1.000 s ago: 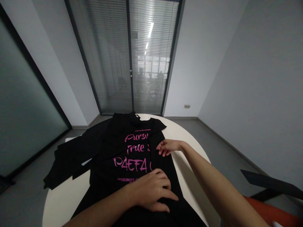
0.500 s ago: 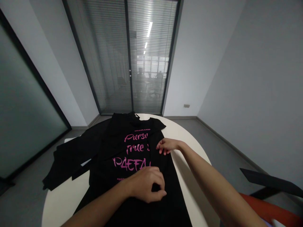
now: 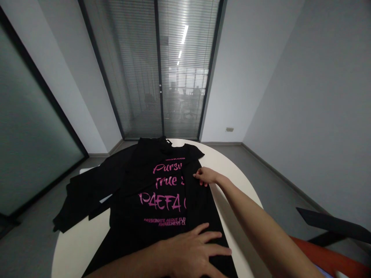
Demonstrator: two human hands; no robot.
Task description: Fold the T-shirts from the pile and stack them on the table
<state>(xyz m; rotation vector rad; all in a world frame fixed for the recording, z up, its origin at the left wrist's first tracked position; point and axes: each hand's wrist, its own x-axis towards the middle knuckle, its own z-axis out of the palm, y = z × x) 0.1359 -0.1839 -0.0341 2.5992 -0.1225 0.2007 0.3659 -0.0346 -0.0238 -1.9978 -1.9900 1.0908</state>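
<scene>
Pink-lettered black shirt (image 3: pixel 166 189): laid flat on round white surface (image 3: pixel 240 175), right side folded inward. Left hand (image 3: pixel 197 247): palm down, fingers splayed, lower part of shirt directly beneath. Right hand (image 3: pixel 204 176): fingers curled, at shirt's right edge; cannot tell whether cloth is pinched. Dark clothing (image 3: pixel 97 187) lies left of shirt, touching.
</scene>
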